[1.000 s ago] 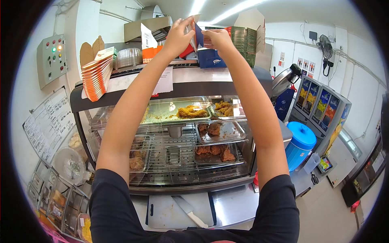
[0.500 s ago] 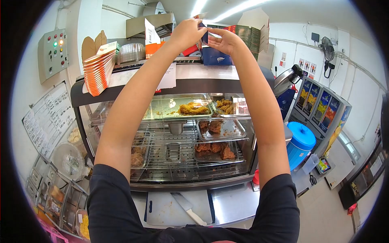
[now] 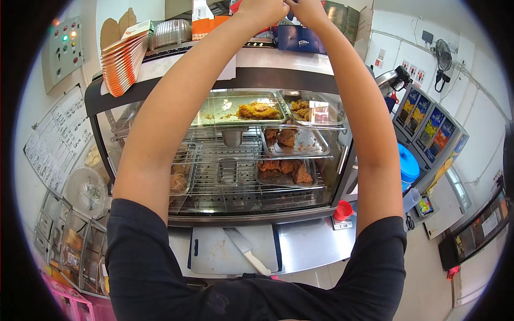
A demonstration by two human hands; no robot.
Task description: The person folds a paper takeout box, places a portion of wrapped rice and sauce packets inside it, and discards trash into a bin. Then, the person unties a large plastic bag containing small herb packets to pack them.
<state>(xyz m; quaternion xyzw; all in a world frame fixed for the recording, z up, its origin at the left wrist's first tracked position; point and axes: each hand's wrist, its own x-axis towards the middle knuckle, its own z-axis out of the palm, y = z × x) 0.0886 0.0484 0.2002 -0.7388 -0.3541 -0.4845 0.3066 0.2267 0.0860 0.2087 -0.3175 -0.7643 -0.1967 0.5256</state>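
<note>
At the top edge of the view, my left hand [image 3: 263, 10] and my right hand [image 3: 308, 10] meet above a heated display case, fingers closed and fingertips together. Between them shows a small part of a dark blue carton [image 3: 290, 16]; most of it is hidden by the fingers or cut off by the frame. Just below my right hand, a dark blue box [image 3: 300, 40] stands on top of the case. Orange-and-white cartons [image 3: 210, 25] stand left of my hands, and green folded cartons [image 3: 334, 20] stand to the right.
Behind the glass of the display case [image 3: 214, 218], fried chicken [image 3: 259, 111] lies on trays. Below it, a knife [image 3: 246, 250] rests on a white cutting board [image 3: 214, 255]. A red cup [image 3: 342, 210] sits on a small scale at right. Nested striped cartons [image 3: 124, 61] lean at upper left.
The view has tilted down, so my hands sit higher and are partly cut off. My right hand's spread fingers have closed in against my left hand's fingers.
</note>
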